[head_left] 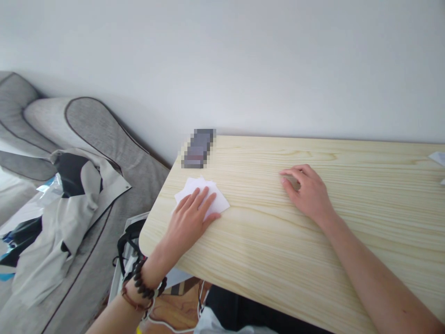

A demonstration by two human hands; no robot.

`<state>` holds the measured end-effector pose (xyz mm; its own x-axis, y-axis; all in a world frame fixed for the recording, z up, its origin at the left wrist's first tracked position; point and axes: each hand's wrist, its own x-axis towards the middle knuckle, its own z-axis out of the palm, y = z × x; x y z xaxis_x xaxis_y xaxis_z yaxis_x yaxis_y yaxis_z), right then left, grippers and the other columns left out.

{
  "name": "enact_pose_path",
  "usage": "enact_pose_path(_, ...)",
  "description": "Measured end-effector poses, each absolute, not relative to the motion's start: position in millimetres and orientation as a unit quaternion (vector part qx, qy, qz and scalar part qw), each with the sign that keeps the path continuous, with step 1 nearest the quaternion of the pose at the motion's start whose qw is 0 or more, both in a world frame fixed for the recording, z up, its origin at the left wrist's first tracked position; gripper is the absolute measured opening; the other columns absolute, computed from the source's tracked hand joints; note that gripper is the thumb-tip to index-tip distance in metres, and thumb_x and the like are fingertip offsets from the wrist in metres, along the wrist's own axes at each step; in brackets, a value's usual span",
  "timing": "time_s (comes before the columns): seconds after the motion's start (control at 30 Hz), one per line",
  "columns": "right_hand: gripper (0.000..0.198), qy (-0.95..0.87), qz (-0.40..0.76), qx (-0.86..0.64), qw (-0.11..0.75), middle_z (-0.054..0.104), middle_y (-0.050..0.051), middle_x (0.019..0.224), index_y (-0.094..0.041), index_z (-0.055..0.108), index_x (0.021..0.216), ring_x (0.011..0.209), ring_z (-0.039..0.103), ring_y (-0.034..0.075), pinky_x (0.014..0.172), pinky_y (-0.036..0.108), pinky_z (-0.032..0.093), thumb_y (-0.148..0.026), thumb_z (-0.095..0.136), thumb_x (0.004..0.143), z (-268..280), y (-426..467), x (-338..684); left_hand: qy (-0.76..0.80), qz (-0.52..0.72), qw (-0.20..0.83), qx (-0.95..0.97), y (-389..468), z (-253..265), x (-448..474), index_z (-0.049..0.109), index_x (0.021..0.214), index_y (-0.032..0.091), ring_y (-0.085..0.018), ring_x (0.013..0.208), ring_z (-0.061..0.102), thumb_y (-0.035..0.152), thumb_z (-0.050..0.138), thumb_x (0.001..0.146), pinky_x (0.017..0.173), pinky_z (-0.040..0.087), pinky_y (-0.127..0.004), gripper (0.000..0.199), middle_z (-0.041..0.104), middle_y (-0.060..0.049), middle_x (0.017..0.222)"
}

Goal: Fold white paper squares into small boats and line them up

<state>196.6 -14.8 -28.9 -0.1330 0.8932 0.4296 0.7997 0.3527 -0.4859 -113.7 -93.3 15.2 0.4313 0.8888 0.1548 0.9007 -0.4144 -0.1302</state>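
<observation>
My left hand (191, 218) lies flat with spread fingers on a few overlapping sheets of white paper (219, 202) near the table's left end. The corners of the sheets stick out at different angles, and the hand covers their near part. Farther right, my right hand (309, 192) rests on the wooden table (257, 222) with its fingers loosely curved. A small gap shows between its thumb and forefinger, with nothing visible in it. Just beyond the papers lies a dark, pixelated flat object (199, 148), its details blurred out.
A white wall (264, 69) stands behind the table. White paper pieces (438, 157) lie at the far right edge. To the left is a grey sofa (104, 134) with a pale grey and black garment (66, 222) on it. Cables (170, 326) run across the floor below.
</observation>
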Motion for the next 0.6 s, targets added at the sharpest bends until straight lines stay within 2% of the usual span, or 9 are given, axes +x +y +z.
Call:
enact_pose_path(0.23,0.021,-0.748,0.072,-0.568,0.334,0.062,0.009,0.097,-0.020,0.069,0.099,0.095,0.061,0.026,0.088,0.044,0.049,-0.027,0.054,0.085,-27.3,-15.3,196.1,-0.532,-0.043,0.117,-0.837,-97.2,14.7,-106.6,0.053,0.127,0.006,-0.035,0.120,0.057,0.035,0.047,0.093,0.095,0.053,-0.046,0.045,0.059,-0.018,0.131)
enact_pose_path(0.43,0.022,-0.748,0.072,-0.571,0.330,0.062,0.009,0.097,-0.020,0.069,0.099,0.094,0.061,0.026,0.088,0.043,0.049,-0.027,0.053,0.086,-26.4,-15.8,195.8,-0.499,-0.050,0.109,-0.858,-91.2,15.3,-113.0,0.046,0.134,0.004,-0.034,0.126,0.052,0.036,0.044,0.094,0.100,0.051,-0.047,0.051,0.053,-0.021,0.137)
enact_pose_path(0.6,0.021,-0.750,0.072,-0.568,0.332,0.062,0.009,0.097,-0.021,0.068,0.100,0.093,0.061,0.025,0.087,0.042,0.049,-0.027,0.054,0.085,-27.5,-15.1,196.8,-0.473,-0.077,0.112,-0.870,-90.6,9.0,-118.5,0.056,0.123,0.008,-0.032,0.122,0.056,0.028,0.041,0.095,0.099,0.051,-0.049,0.037,0.060,-0.019,0.130)
